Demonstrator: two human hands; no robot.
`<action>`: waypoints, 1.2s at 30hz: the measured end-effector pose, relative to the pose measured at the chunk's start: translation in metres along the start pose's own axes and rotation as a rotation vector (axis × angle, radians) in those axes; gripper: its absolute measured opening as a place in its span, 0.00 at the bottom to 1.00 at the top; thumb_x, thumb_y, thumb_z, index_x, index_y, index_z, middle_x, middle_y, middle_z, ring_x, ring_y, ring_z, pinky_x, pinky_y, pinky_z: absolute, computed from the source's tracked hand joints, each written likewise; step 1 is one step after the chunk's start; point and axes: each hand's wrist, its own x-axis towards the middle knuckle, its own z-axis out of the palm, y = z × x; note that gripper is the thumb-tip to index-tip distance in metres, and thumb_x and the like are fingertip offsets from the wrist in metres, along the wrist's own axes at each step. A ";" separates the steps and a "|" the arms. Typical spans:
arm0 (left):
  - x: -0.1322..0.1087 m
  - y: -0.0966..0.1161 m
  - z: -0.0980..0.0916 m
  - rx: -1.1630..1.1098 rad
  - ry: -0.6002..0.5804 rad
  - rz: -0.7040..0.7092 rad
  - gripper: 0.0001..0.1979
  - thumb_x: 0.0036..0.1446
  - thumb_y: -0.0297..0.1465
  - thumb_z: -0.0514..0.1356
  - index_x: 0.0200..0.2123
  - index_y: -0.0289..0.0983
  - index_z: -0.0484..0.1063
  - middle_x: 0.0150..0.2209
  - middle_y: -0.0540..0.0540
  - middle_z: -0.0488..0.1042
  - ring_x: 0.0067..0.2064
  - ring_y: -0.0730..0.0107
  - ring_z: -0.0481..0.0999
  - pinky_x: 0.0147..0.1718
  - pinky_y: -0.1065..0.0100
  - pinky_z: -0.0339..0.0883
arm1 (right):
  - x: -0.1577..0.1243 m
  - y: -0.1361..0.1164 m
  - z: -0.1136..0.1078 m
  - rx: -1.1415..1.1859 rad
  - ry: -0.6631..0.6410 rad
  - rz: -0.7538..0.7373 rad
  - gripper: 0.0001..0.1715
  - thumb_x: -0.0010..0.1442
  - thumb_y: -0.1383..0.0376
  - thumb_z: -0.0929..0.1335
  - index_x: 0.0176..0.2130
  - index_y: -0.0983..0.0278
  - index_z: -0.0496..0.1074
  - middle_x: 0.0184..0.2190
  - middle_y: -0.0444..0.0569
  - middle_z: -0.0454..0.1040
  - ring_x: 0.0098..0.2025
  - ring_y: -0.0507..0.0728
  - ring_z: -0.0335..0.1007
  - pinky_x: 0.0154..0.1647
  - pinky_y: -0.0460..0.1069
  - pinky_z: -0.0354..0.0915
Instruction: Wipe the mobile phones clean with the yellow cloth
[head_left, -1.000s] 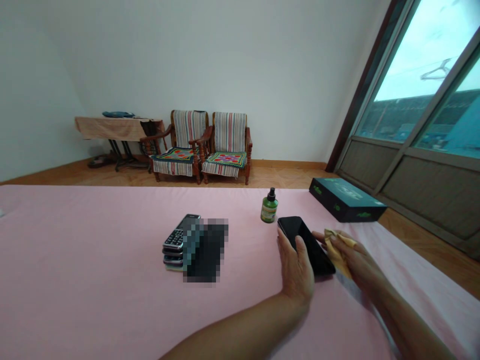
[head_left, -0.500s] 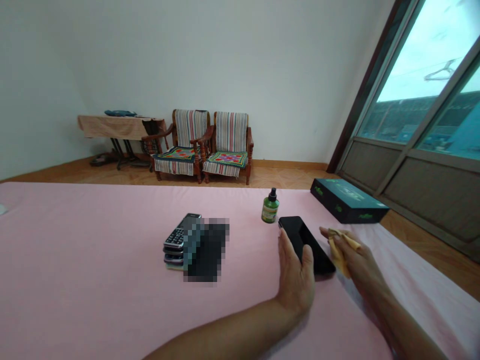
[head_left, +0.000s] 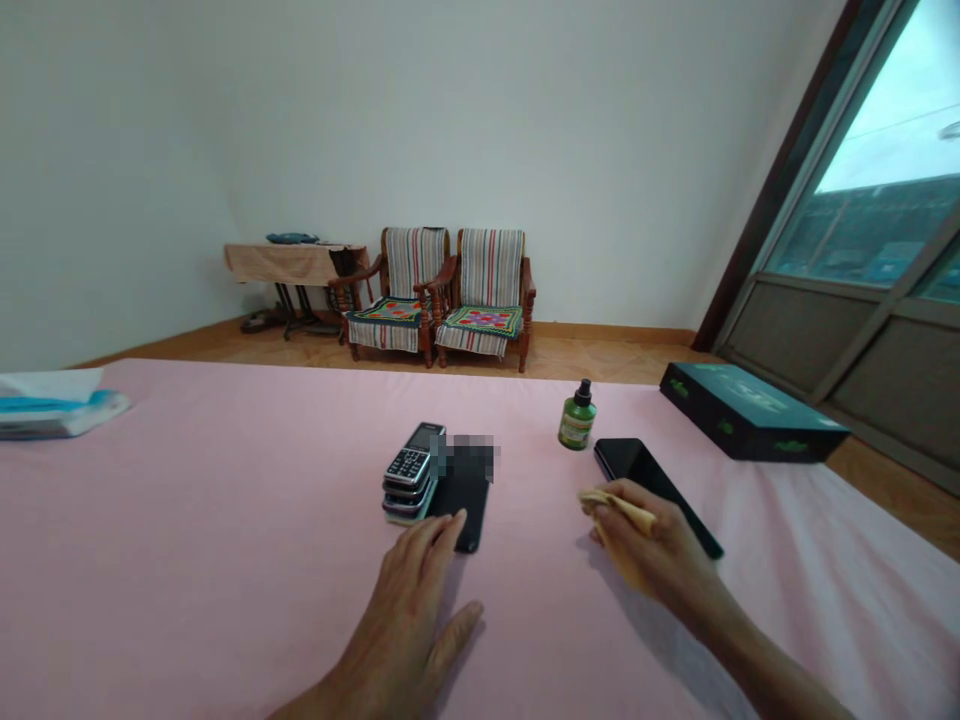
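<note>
My left hand [head_left: 412,600] is open, fingers stretched out, with its fingertips at the near end of a dark smartphone [head_left: 469,490]; whether they touch it I cannot tell. Part of that phone is pixelated. Against its left side lies a stack of keypad phones [head_left: 411,470], a silver and black one on top. A folded yellow cloth [head_left: 626,515] is pinched in my right hand [head_left: 652,545], which hovers in front of a larger black smartphone [head_left: 667,490] and hides part of it. Behind that phone stands a green spray bottle [head_left: 577,420] with a black cap.
A black and teal box [head_left: 750,410] lies at the right edge of the pink cloth surface [head_left: 225,520]. On the far left is a white and blue packet [head_left: 60,405]. Two wooden chairs [head_left: 487,285] and a covered table [head_left: 292,263] stand by the wall.
My left hand has left the larger black smartphone and moved left to the dark smartphone by the stack. My right hand has come left with the cloth. The view has turned left.
</note>
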 end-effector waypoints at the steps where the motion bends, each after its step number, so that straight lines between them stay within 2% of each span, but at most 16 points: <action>1: -0.003 -0.003 0.000 0.025 0.011 -0.015 0.36 0.60 0.33 0.59 0.67 0.43 0.45 0.62 0.35 0.60 0.61 0.43 0.61 0.55 0.42 0.63 | 0.002 0.001 0.014 0.029 -0.047 0.027 0.15 0.53 0.54 0.72 0.31 0.64 0.75 0.21 0.43 0.72 0.24 0.51 0.68 0.22 0.43 0.61; 3: -0.008 -0.006 0.001 0.057 0.019 -0.047 0.35 0.61 0.33 0.58 0.67 0.42 0.45 0.62 0.35 0.60 0.61 0.44 0.62 0.55 0.44 0.65 | 0.005 0.004 0.039 0.118 -0.140 0.138 0.15 0.52 0.54 0.72 0.28 0.64 0.74 0.19 0.42 0.70 0.20 0.50 0.65 0.19 0.43 0.58; 6: -0.011 -0.007 0.003 0.062 0.012 -0.089 0.33 0.62 0.31 0.56 0.67 0.41 0.46 0.62 0.35 0.60 0.61 0.46 0.62 0.55 0.45 0.65 | 0.011 0.010 0.067 0.140 -0.170 0.151 0.16 0.50 0.54 0.73 0.26 0.65 0.74 0.17 0.42 0.69 0.20 0.51 0.65 0.19 0.44 0.58; 10: -0.012 -0.004 0.004 -0.002 0.000 -0.062 0.36 0.59 0.29 0.57 0.67 0.42 0.46 0.63 0.37 0.60 0.62 0.48 0.62 0.56 0.48 0.65 | 0.015 0.015 0.082 0.187 -0.139 0.145 0.18 0.50 0.53 0.72 0.29 0.66 0.74 0.17 0.43 0.69 0.19 0.52 0.65 0.18 0.44 0.57; 13: -0.011 -0.001 0.005 -0.054 -0.046 -0.028 0.37 0.57 0.28 0.59 0.67 0.43 0.47 0.63 0.38 0.61 0.62 0.50 0.62 0.57 0.50 0.65 | 0.017 0.020 0.078 0.238 -0.079 0.144 0.20 0.50 0.51 0.72 0.33 0.66 0.73 0.18 0.42 0.69 0.19 0.51 0.64 0.17 0.44 0.57; 16: -0.001 0.005 0.007 -0.057 -0.070 -0.052 0.36 0.58 0.28 0.59 0.66 0.41 0.49 0.64 0.38 0.58 0.64 0.49 0.59 0.59 0.47 0.61 | 0.019 0.028 0.070 0.269 0.003 0.139 0.22 0.52 0.51 0.71 0.37 0.65 0.71 0.21 0.41 0.70 0.20 0.50 0.65 0.18 0.43 0.58; 20: 0.025 0.015 0.008 -0.008 -0.155 -0.086 0.33 0.58 0.31 0.61 0.65 0.38 0.55 0.67 0.35 0.53 0.67 0.44 0.50 0.61 0.42 0.54 | 0.024 0.035 0.060 0.273 0.060 0.123 0.22 0.50 0.51 0.73 0.36 0.64 0.70 0.21 0.40 0.69 0.20 0.49 0.65 0.19 0.43 0.59; 22: 0.040 0.021 0.009 0.037 -0.196 -0.101 0.32 0.58 0.33 0.61 0.64 0.37 0.58 0.67 0.34 0.52 0.67 0.43 0.49 0.62 0.42 0.51 | 0.025 0.036 0.058 0.276 0.070 0.123 0.23 0.49 0.50 0.74 0.35 0.65 0.70 0.20 0.41 0.69 0.20 0.50 0.65 0.18 0.43 0.59; 25: 0.058 0.027 0.013 0.097 -0.201 -0.131 0.32 0.56 0.38 0.63 0.62 0.39 0.61 0.66 0.34 0.56 0.65 0.40 0.52 0.60 0.41 0.50 | 0.025 0.037 0.058 0.291 0.084 0.131 0.23 0.49 0.50 0.74 0.35 0.65 0.70 0.19 0.41 0.69 0.18 0.50 0.64 0.17 0.42 0.59; 27: 0.066 0.030 0.017 0.134 -0.165 -0.138 0.28 0.57 0.39 0.62 0.59 0.39 0.64 0.64 0.34 0.59 0.64 0.41 0.55 0.58 0.41 0.52 | 0.023 0.037 0.058 0.303 0.096 0.138 0.23 0.50 0.50 0.74 0.35 0.65 0.70 0.19 0.41 0.69 0.18 0.49 0.64 0.16 0.42 0.58; 31: 0.073 0.031 0.021 0.174 -0.127 -0.108 0.17 0.59 0.34 0.58 0.52 0.41 0.69 0.60 0.37 0.64 0.60 0.45 0.60 0.52 0.45 0.56 | 0.019 0.036 0.057 0.331 0.112 0.147 0.22 0.51 0.50 0.73 0.37 0.64 0.70 0.20 0.41 0.70 0.18 0.48 0.63 0.15 0.41 0.58; 36: 0.070 0.037 0.016 0.158 -0.146 -0.073 0.14 0.56 0.29 0.59 0.46 0.43 0.71 0.58 0.40 0.66 0.58 0.48 0.62 0.51 0.47 0.55 | 0.020 0.037 0.056 0.353 0.142 0.146 0.22 0.52 0.50 0.72 0.37 0.63 0.70 0.22 0.41 0.71 0.20 0.49 0.65 0.18 0.42 0.62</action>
